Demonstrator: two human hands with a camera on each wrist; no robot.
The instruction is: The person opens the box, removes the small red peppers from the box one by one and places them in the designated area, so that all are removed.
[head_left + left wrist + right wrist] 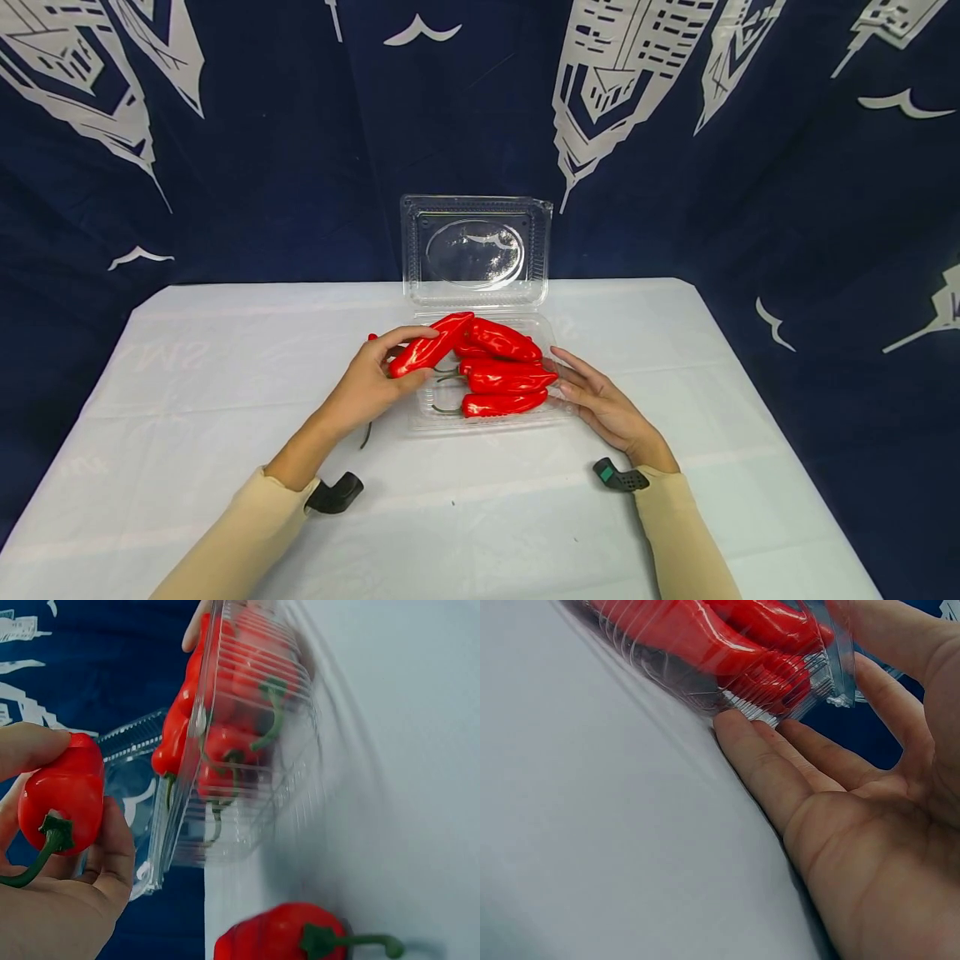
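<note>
My left hand (367, 383) grips a red pepper (431, 346) between thumb and fingers, over the left part of a clear plastic clamshell box (487, 425). In the left wrist view, the green stem of the held pepper points back toward the palm. Several more red peppers (510, 377) lie in the box, stems mostly to the left. Fairly straight fingers of my right hand (611, 412) rest against the right wall of the box, with nothing gripped. Another pepper (277, 934) lies on the table left of the box, mostly hidden by my left hand in the head view.
The box's hinged lid (476, 250) stands upright at the back. A white cloth covers the table (487, 525). Behind it hangs a dark blue curtain (300, 150) with white printed shapes. Each wrist wears a black camera mount (336, 493).
</note>
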